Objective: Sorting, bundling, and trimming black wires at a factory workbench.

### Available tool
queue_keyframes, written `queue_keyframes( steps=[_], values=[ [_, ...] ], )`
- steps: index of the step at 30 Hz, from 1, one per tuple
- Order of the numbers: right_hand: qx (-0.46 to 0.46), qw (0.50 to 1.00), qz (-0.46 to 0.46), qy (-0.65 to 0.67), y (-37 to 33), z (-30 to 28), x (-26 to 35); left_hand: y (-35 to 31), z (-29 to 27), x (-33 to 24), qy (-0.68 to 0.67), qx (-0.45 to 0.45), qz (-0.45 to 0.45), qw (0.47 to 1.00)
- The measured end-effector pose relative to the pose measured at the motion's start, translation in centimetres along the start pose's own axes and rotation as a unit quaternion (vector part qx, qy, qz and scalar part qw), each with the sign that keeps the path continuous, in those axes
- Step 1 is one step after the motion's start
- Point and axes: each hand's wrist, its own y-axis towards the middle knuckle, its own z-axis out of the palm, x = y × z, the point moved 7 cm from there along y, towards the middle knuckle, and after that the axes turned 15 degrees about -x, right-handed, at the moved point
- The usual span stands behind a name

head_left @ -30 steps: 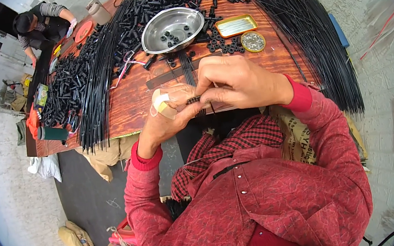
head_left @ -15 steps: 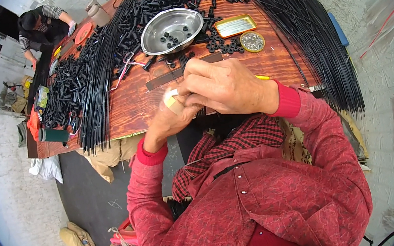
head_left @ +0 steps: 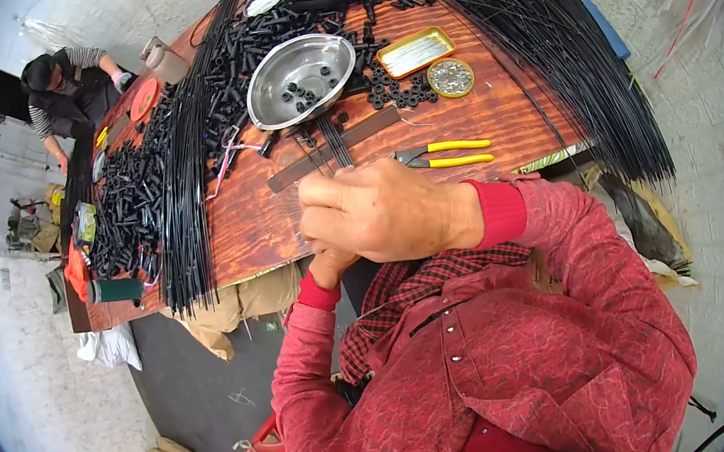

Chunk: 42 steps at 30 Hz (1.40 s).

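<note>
My right hand point(head_left: 383, 209) is closed in front of me at the table's near edge, its fingers curled together. Whatever they grip is hidden or too small to name. My left hand point(head_left: 335, 264) lies below and behind it, mostly covered, so its fingers do not show. Just beyond the hands, several thin black rods point(head_left: 335, 143) lie across a dark flat bar point(head_left: 378, 121). Pliers with yellow handles point(head_left: 460, 160) rest on the table to the right of my right hand.
A steel basin point(head_left: 268, 101) holds small black rings. Beside it are a yellow tin of silver pins point(head_left: 415, 52) and a round tin point(head_left: 450, 77). Long black rods point(head_left: 542, 65) hang over the right edge, more point(head_left: 182, 195) at left. Another person point(head_left: 70, 91) works at far left.
My right hand has moved lower and nearer, now covering most of my left hand. The pliers, mostly hidden before, show fully. The whole view has shifted slightly.
</note>
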Motion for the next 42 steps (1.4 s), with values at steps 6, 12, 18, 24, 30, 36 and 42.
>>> queue_keyframes(
  steps=[6,12,18,24,30,36,42],
  values=[
    [0.001,0.998,-0.053,-0.035,-0.4,0.5,2.1,2.9,-3.9,-3.5,0.084,-0.043,0.012,0.995],
    [-0.01,0.998,-0.059,-0.025,0.5,1.3,2.0,3.8,-4.5,-4.1,0.19,-0.022,-0.003,0.981],
    [0.093,0.994,-0.037,-0.049,-0.2,2.2,0.8,3.9,-4.5,-4.2,0.241,-0.032,0.001,0.97],
    [0.152,0.958,0.106,0.221,1.8,-1.8,-2.2,2.7,-5.1,-2.3,-0.14,-0.146,-0.044,0.978],
    [0.082,0.746,0.617,0.238,-6.3,1.8,-20.6,3.4,-3.1,-1.6,0.059,-0.104,0.018,0.993],
    [0.055,0.622,0.729,0.28,-10.5,7.3,-27.7,3.3,-2.7,-0.6,0.048,-0.105,0.022,0.993],
    [0.027,0.619,0.738,0.268,-10.9,9.0,-30.4,3.5,-2.6,-0.4,0.056,-0.112,0.022,0.992]
  ],
)
